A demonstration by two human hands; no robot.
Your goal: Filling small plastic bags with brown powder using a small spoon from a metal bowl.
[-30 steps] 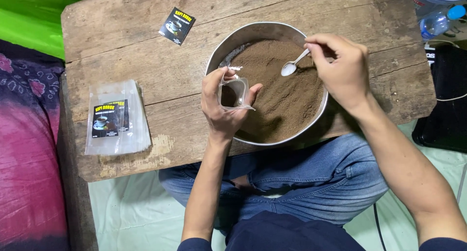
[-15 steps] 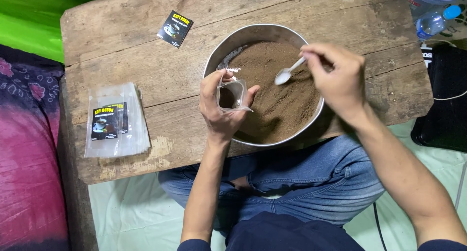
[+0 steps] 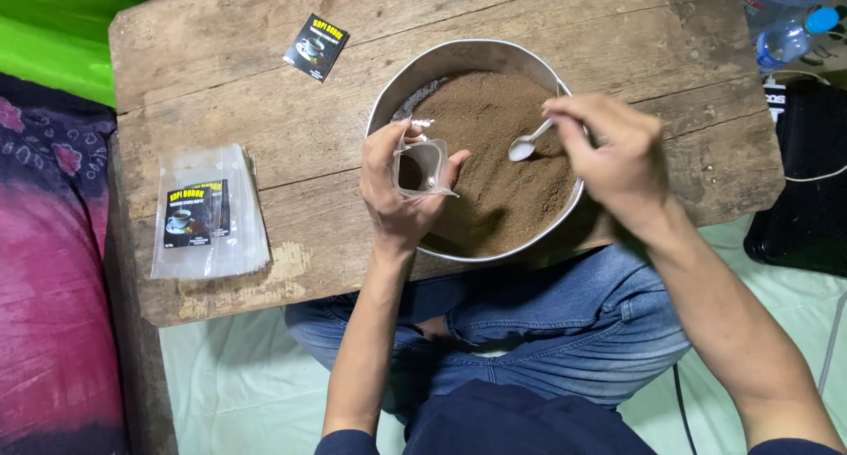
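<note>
A single head-worn camera looks almost straight down from above the seated person, close over the wooden counter (image 3: 265,84). The metal bowl (image 3: 441,62) sits mid-frame, both forearms enter from the bottom edge, and the person's lap fills the lower middle.

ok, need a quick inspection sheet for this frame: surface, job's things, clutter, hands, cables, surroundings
surface: worn wooden table, cracked along the grain, pale scuffs near the front edge.
job's things: round metal pan of brown powder; small clear pouch, open at the top, some powder inside; white spoon with its bowl at the powder.
clutter: stack of clear labelled pouches at the table's left; one small dark label card lying apart.
hands: left hand holds the pouch over the pan; right hand holds the spoon.
cables: white cable across a black case at right.
surroundings: plastic bottle top right; green cloth and pink patterned fabric at left; pale floor mat.
</note>
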